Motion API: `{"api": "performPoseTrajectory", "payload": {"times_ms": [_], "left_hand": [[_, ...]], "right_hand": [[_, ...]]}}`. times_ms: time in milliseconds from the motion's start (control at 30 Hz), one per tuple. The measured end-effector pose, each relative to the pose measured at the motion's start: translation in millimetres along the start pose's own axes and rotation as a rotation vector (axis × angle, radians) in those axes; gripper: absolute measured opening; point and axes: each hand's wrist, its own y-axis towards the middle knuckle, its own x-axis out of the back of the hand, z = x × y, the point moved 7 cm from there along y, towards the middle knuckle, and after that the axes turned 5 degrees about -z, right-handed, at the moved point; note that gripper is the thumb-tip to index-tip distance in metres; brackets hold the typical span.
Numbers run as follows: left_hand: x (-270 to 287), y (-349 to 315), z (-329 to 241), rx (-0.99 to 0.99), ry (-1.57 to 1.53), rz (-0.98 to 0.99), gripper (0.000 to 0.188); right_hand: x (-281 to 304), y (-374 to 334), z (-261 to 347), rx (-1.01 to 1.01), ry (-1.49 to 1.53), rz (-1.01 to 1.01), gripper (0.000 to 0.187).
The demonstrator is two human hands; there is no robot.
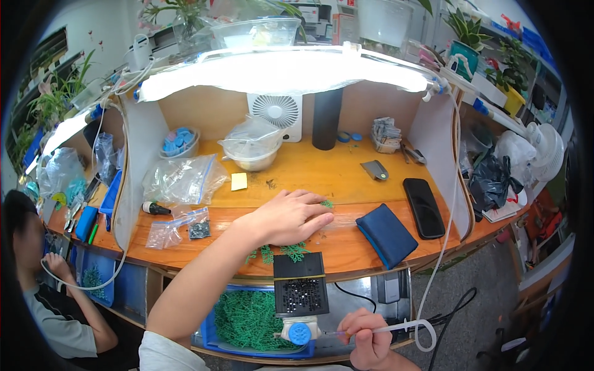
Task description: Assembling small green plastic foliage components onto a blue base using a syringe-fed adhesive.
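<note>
Black tray [299, 266], head view: take as landmark for all places. Note small glossy black pieces [301, 298] on the near half, and a yellow band [300, 278] across the middle. Find the left hand [294, 217] beyond the tray, palm down over the wooden desk [340, 256], fingers loosely extended, tips at a green openwork piece [327, 204]; cannot tell light contact from a grip. Find the right hand [368, 339] to the near right of the tray, thumb and fingers closed around a slim tool [339, 333], thin tip pointing left toward a blue round cap [300, 334] just on the near side of the tray. See loose green pieces [293, 250] at the far edge of the tray, and a blue bin [207, 334] full of similar pieces to the near left.

Caution, spillage: judge the tray to jut past the desk front, support not visible. Expect possible tipping from a knock by the left forearm, with black pieces lost among the green.

Caution, snagging: possible drag on the tool from the looped white hose [401, 326], right of the tray.

Caution, tip damage: possible bending from a strike against the cap.
</note>
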Motion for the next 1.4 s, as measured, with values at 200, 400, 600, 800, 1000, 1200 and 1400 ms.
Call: {"api": "performPoseTrajectory", "payload": {"times_ms": [200, 400, 600, 800, 1000, 1200, 1400], "left_hand": [[13, -29, 9, 0.053, -0.076, 0.126, 0.053], [23, -55, 6, 0.114, -0.099, 0.104, 0.053], [31, -69, 20, 0.103, -0.009, -0.064, 0.052], [24, -86, 21, 0.160, -0.130, -0.075, 0.052], [28, -95, 10, 0.181, -0.116, -0.100, 0.051], [33, -106, 8, 0.192, -0.122, -0.192, 0.046], [61, -145, -32, 0.063, 0.007, -0.471, 0.041]], "right_hand": [[1, 1, -2, -0.012, -0.004, -0.004, 0.030], [-8, 4, -2, 0.017, 0.000, 0.043, 0.030], [-10, 4, 1, 0.014, 0.026, 0.022, 0.029], [-8, 1, -3, -0.010, 0.031, 0.012, 0.028], [-12, 2, -3, -0.007, 0.005, 0.034, 0.029], [-10, -1, -5, -0.037, 0.045, 0.009, 0.031], [-4, 0, -5, -0.033, 0.012, -0.047, 0.032]]}}
